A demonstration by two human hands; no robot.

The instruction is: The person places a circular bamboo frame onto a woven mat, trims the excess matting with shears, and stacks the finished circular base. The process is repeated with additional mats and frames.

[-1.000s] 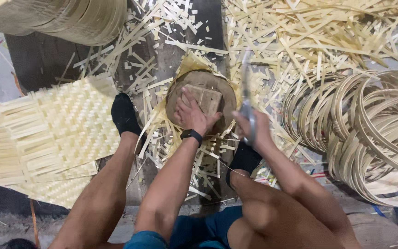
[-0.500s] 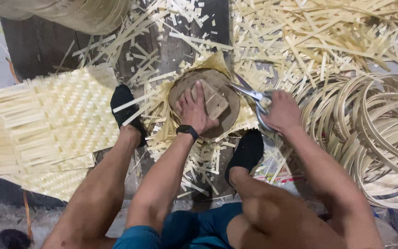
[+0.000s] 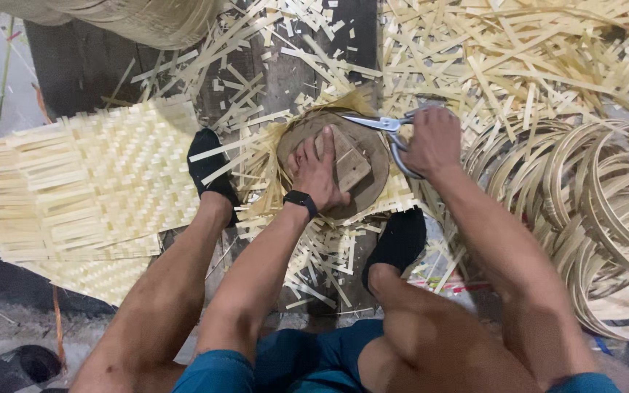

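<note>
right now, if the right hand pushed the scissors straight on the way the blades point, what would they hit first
The right hand holds scissors whose blades point left across the top rim of the round wooden disc. Going straight on, they would probably first meet the woven bamboo strips sticking out around that rim, though depth is hard to judge.

the scissors (image 3: 384, 125) are bare metal with a dull grey shine. the round block (image 3: 358, 185) looks like brown wood, matt and worn. the woven mats (image 3: 89, 196) and loose strips (image 3: 518, 65) are pale bamboo, dry and matt, while the coiled hoops (image 3: 606, 211) look smoother. the socks (image 3: 402, 236) are black cloth, and the wristband (image 3: 301, 201) is glossy black.
</note>
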